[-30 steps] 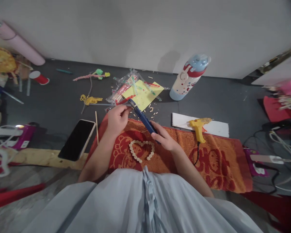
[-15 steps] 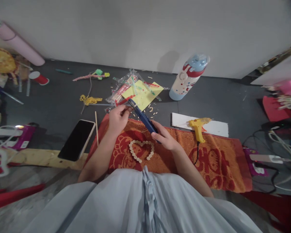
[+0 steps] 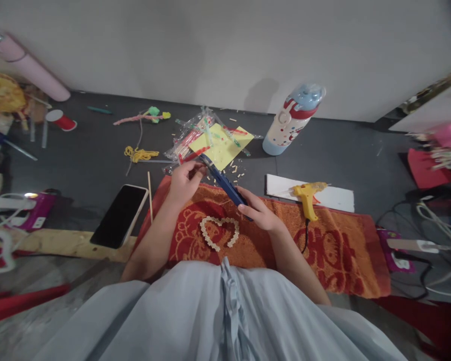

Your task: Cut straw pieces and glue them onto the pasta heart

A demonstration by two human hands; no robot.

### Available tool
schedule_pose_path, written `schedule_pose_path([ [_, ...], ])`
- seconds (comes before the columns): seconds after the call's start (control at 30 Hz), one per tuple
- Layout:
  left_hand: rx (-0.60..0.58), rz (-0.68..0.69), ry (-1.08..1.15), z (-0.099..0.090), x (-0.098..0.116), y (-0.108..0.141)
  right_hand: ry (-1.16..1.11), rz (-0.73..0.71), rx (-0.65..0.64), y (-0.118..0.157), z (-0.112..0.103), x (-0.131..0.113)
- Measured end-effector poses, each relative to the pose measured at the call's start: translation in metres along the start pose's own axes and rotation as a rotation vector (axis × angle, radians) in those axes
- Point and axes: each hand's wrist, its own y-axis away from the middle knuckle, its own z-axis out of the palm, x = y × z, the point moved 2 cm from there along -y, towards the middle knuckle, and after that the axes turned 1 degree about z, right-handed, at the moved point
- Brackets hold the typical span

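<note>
My left grip (image 3: 187, 181) and right grip (image 3: 262, 213) had shifted very slightly to the right, together with one blue tool (image 3: 226, 186); the heart (image 3: 204, 234) had stayed in its place. My right grip was closed around this slim, long tool. My left fingers were pinched narrow beside its head, but I could not tell what they held. The one heart, made of small pale pieces, lay open-bottomed on one fuzzy orange-red towel (image 3: 346, 255). One yellow glue gun (image 3: 307, 199) lay across the towel and one white board (image 3: 340, 199).
</note>
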Motion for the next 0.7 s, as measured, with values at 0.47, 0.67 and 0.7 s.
schedule_pose_path([
  [0.47, -0.131, -0.08, 0.128, -0.0044, -0.0033, -0.0051, -0.03, 0.039, -0.034, 0.0004, -0.0001, 0.0033],
  [0.67, -0.163, -0.13, 0.193, -0.0047, -0.0019, -0.0065, -0.045, 0.053, -0.039, 0.0007, -0.0004, 0.005],
  [0.7, -0.16, -0.122, 0.177, -0.0041, -0.0028, -0.0063, -0.033, 0.047, -0.027, 0.0004, 0.0001, 0.0046],
])
